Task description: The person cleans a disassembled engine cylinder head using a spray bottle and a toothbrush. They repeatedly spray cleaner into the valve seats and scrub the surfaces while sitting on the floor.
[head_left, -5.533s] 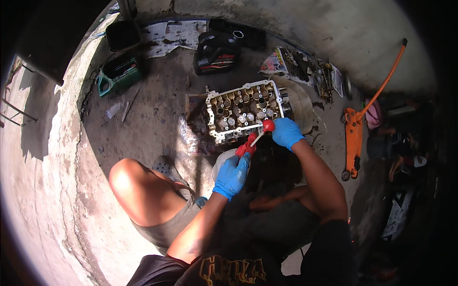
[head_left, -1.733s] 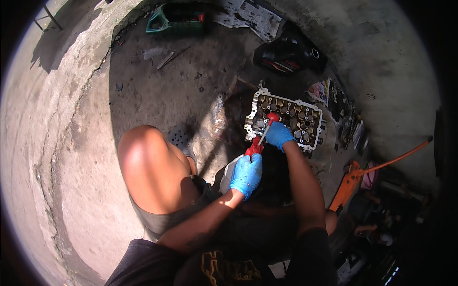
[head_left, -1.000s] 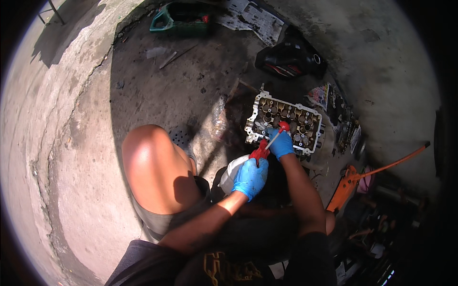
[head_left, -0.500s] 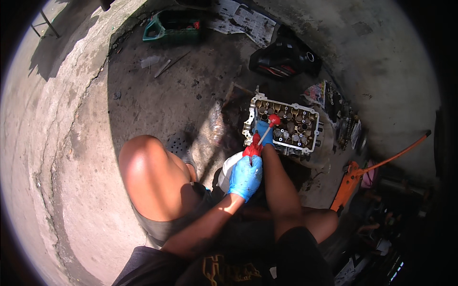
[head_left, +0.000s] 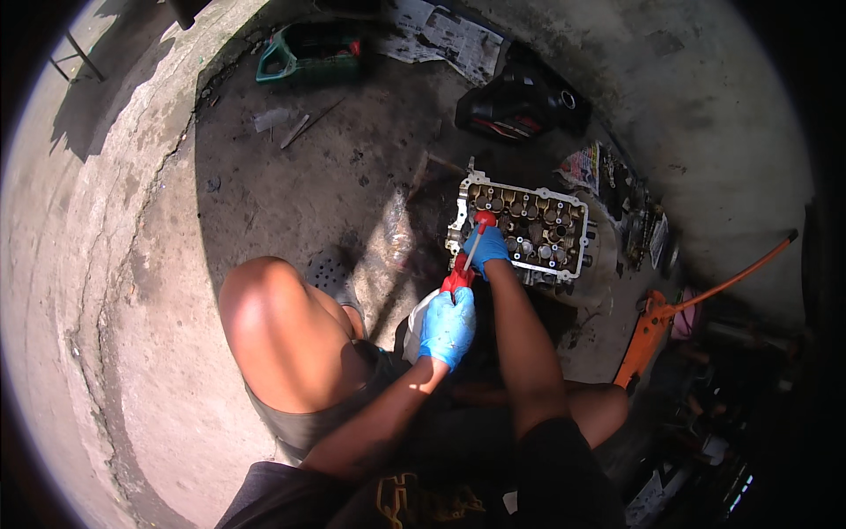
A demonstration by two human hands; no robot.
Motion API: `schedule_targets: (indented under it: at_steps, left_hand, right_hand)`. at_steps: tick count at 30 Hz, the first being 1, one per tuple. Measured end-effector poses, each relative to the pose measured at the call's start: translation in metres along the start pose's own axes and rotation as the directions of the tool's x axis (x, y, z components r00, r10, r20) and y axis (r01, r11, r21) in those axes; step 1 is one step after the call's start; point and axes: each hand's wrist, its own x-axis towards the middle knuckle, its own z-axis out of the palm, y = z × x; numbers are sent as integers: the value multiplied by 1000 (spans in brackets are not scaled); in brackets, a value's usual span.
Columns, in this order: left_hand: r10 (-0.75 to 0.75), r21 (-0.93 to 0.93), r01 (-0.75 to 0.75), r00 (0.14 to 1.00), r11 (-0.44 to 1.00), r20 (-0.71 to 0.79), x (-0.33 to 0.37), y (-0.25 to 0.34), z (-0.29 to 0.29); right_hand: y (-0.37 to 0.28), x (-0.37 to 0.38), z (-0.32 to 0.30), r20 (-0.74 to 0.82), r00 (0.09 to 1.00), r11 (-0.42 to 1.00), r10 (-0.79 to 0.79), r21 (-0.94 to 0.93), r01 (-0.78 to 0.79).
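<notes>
My left hand [head_left: 448, 328], in a blue glove, is closed around the handle of a red tool [head_left: 457, 276]. A thin pale rod runs up from it to a round red knob [head_left: 485, 218]. My right hand [head_left: 490, 249], also gloved in blue, is curled just beyond, over the near left part of an engine cylinder head [head_left: 582, 247]. The rod crosses in front of its fingers, and what they hold is hidden. Rows of round bores and oily brown metal show inside the head's pale rim. Something white [head_left: 414, 328] lies beneath my left wrist.
An orange jack with a long handle [head_left: 648, 331] stands at the right. Beyond the cylinder head are a black jug [head_left: 520, 110], newspaper [head_left: 445, 35] and a cut green container [head_left: 308, 57]. Greasy metal parts [head_left: 639, 225] lie along the wall. My bent knee [head_left: 273, 326] is at the left.
The tool's red knob has shifted slightly left. My right hand has drawn a little nearer and shows more clearly behind the rod. My left hand keeps its grip.
</notes>
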Motion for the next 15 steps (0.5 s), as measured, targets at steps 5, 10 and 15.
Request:
schedule_targets:
  at_steps: [5,10,15]
  left_hand:
    - [-113,-146,123,991,982,77,0,8,-5]
    - [32,-111,-13,984,994,173,-4,9,1]
    - [-23,74,1,955,997,295,-1,-7,19]
  right_hand:
    - [12,-61,-81,155,987,962,-44,-261,83]
    - [44,-96,-105,-287,955,996,75,-27,-86]
    - [52,-65,-49,-410,912,992,14,118,38]
